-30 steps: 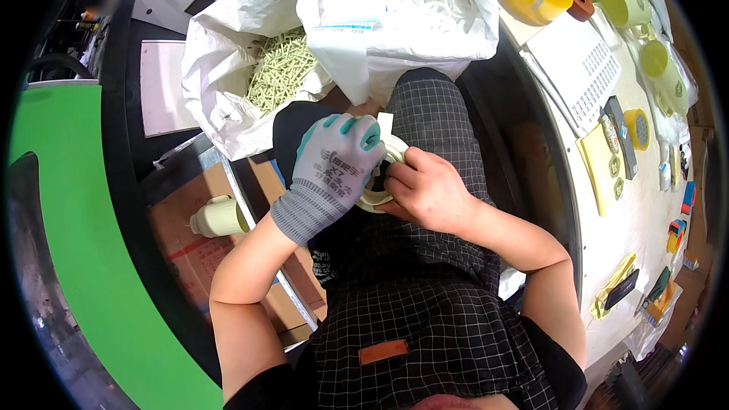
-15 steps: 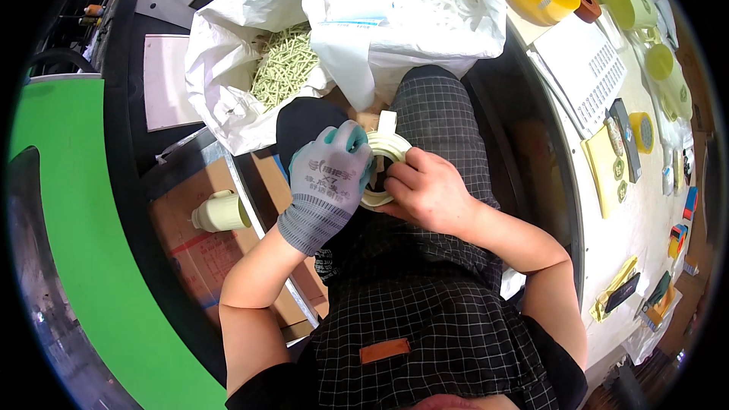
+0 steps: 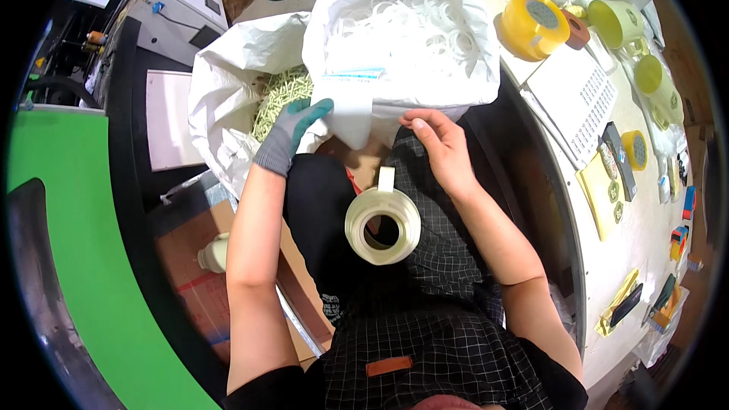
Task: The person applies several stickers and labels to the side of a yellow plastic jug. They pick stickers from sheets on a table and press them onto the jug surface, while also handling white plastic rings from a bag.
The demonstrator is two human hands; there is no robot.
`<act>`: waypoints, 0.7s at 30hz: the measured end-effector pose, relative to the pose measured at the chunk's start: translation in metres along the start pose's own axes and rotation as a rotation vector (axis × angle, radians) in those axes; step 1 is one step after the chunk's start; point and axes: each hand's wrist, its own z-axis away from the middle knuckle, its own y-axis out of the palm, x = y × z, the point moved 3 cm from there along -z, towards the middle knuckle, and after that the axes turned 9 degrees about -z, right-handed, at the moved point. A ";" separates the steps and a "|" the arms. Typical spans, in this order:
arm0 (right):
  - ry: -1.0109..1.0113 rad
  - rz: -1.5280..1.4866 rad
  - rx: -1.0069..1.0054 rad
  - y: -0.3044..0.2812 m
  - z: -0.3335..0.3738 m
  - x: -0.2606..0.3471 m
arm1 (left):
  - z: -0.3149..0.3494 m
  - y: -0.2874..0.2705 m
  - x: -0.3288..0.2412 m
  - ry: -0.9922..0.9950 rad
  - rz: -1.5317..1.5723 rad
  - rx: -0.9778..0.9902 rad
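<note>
Between my thighs stands a pale green hollow, jug-like part [image 3: 383, 201], its round opening facing up and a short tab-like handle on the far side. Neither hand touches it. My left hand [image 3: 292, 130], in a grey and teal glove, is at the near rim of a white sack [image 3: 222, 76] of small pale green sticks [image 3: 282, 95]. Its fingers look apart, though their undersides are hidden. Bare, my right hand [image 3: 439, 144] hovers just in front of a white-lined bin [image 3: 395, 91] of translucent white rings [image 3: 418, 30], fingers stretched leftward and thumb apart.
A similar pale green part [image 3: 215, 253] lies in a cardboard box at left, partly behind my left forearm. The right-hand table [image 3: 566, 258] carries a yellow tape roll [image 3: 535, 24], printed sheets [image 3: 573, 99] and several green cups [image 3: 613, 23]. A green surface [image 3: 64, 243] runs along the left.
Both hands have let go of the pale green part, which now rests between my thighs. The left hand has moved up to the sack, the right up toward the ring bin.
</note>
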 end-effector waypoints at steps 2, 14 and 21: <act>0.061 -0.033 0.020 0.013 -0.010 -0.009 | 0.018 -0.002 -0.002 -0.027 0.211 0.023; 0.583 -1.079 0.232 0.064 -0.090 -0.034 | 0.177 -0.008 -0.076 0.069 -0.032 0.054; 0.402 -0.883 0.090 0.063 -0.094 -0.043 | 0.153 -0.029 -0.036 0.073 -0.744 0.038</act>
